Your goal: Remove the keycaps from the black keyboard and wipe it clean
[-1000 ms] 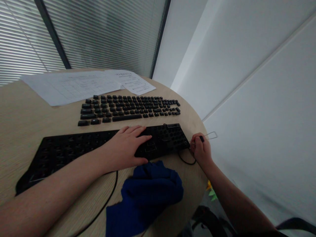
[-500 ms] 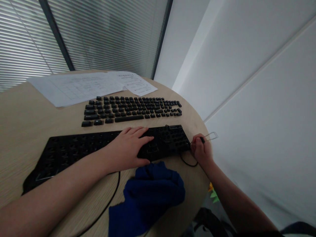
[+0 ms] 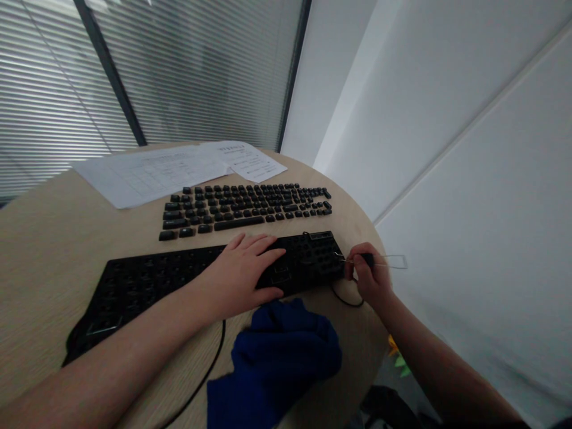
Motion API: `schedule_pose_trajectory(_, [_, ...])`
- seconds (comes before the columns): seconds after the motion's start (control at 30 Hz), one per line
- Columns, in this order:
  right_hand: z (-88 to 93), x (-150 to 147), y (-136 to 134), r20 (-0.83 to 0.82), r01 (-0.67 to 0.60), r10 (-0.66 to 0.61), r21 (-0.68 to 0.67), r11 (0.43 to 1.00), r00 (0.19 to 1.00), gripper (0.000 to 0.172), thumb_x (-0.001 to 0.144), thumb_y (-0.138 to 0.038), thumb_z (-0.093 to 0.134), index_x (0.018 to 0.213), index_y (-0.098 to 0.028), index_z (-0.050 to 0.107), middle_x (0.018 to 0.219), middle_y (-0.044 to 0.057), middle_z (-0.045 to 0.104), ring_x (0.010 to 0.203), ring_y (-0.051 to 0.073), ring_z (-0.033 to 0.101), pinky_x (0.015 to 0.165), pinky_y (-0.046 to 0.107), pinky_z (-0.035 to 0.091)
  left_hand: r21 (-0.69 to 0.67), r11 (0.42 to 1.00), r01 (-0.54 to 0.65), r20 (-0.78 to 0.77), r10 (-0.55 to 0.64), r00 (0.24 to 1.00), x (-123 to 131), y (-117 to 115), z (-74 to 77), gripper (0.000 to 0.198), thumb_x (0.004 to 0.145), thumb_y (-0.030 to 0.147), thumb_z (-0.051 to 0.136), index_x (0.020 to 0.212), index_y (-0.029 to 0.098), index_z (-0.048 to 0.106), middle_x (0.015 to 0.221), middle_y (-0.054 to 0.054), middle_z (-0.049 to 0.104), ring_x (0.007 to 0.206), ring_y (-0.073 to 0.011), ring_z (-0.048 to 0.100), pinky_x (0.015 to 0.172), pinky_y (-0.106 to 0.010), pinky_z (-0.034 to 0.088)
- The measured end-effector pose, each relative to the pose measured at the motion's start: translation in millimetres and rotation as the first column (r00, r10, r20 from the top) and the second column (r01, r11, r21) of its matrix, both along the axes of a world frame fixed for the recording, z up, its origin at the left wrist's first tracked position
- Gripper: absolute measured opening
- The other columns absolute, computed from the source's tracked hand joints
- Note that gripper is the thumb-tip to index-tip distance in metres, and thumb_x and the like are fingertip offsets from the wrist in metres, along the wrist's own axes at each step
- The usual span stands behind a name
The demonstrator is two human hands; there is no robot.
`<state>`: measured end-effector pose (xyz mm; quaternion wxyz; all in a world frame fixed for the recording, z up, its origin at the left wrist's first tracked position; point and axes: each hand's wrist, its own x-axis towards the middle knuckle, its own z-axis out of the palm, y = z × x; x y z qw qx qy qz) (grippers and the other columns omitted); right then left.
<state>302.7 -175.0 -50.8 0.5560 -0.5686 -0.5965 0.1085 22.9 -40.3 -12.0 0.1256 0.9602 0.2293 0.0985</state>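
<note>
Across the middle of a black keyboard base (image 3: pixel 154 275) lies my left hand (image 3: pixel 236 275), fingers spread and pressing nothing but its surface. My right hand (image 3: pixel 369 269) is closed around the black handle of a wire keycap puller (image 3: pixel 393 261). One wire end points left, over the right edge of the base; a wire loop sticks out to the right. Behind the base, black keycaps (image 3: pixel 239 223) lie in rows on the table, laid out like a keyboard. A blue cloth (image 3: pixel 286 351) sits crumpled in front of the base.
Printed papers (image 3: pixel 161 173) lie at the back of the round wooden table (image 3: pixel 36 238). A black cable (image 3: pixel 205 375) runs toward the front, and another loop is near my right wrist. A white wall stands at the right, window blinds behind.
The whole view has shifted slightly. My right hand has turned the puller, whose wire end now shows over the base's right edge. My left hand stays spread on the base.
</note>
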Motion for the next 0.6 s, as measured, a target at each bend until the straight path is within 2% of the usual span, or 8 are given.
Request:
schedule_pose_trajectory(0.07, [19.6,-13,1,0.176,-0.088,0.085,0.01,0.996,0.981,0.011,0.099,-0.024,0.051,0.09,-0.024,0.058,0.06,-0.004,0.06,0.048,0.012,0.056,0.047,0.023,0.043,-0.057,0.998,0.004,0.151,0.005,0.988,1,-6,9.1,0.051,0.09,0.046,0.069,0.133,0.019,0.068,0.146,-0.015,0.061,0.136,-0.0335,0.056,0.118,-0.051,0.038])
schedule_pose_trajectory(0.13, [40.3,-30,5,0.375,-0.172,0.142,0.047,0.984,0.916,0.008,0.095,-0.019,0.054,0.093,-0.025,0.059,0.065,-0.003,0.064,0.052,0.013,0.06,0.051,0.025,0.046,-0.184,0.983,-0.011,0.286,0.064,0.956,3,-12,17.7,0.037,0.094,0.043,0.063,0.119,0.018,0.074,0.122,-0.011,0.074,0.113,-0.0268,0.068,0.101,-0.041,0.052])
schedule_pose_trajectory(0.17, [49.3,-38,9,0.462,-0.214,0.149,0.092,0.973,0.875,0.009,0.093,-0.017,0.054,0.093,-0.025,0.059,0.067,-0.002,0.065,0.053,0.013,0.06,0.053,0.025,0.047,-0.259,0.966,-0.027,0.329,0.114,0.937,3,-14,21.0,0.033,0.094,0.042,0.062,0.114,0.019,0.075,0.11,-0.009,0.076,0.1,-0.024,0.07,0.089,-0.037,0.055])
schedule_pose_trajectory(0.27, [64.9,-63,23,0.619,-0.334,0.156,0.182,0.925,0.77,0.013,0.09,-0.014,0.053,0.094,-0.026,0.056,0.068,-0.002,0.066,0.054,0.014,0.061,0.054,0.027,0.046,-0.434,0.897,-0.083,0.404,0.275,0.872,3,-18,25.7,0.029,0.089,0.042,0.066,0.105,0.019,0.076,0.084,-0.004,0.074,0.072,-0.0181,0.066,0.065,-0.03,0.051])
schedule_pose_trajectory(0.43, [57.0,-85,43,0.664,-0.434,0.208,0.194,0.88,0.719,0.016,0.086,-0.012,0.052,0.095,-0.026,0.051,0.065,-0.004,0.061,0.051,0.013,0.054,0.052,0.027,0.041,-0.563,0.819,-0.11,0.455,0.418,0.786,1,-15,22.5,0.021,0.086,0.039,0.068,0.088,0.019,0.074,0.073,-0.002,0.069,0.066,-0.0164,0.061,0.058,-0.027,0.045])
schedule_pose_trajectory(0.6, [47.0,-86,43,0.644,-0.45,0.262,0.145,0.881,0.719,0.018,0.087,-0.012,0.051,0.097,-0.027,0.048,0.067,-0.004,0.059,0.053,0.014,0.053,0.053,0.026,0.04,-0.626,0.775,-0.089,0.411,0.425,0.807,3,-11,20.0,0.018,0.083,0.037,0.068,0.076,0.019,0.069,0.067,0.0,0.064,0.062,-0.0149,0.056,0.057,-0.026,0.043])
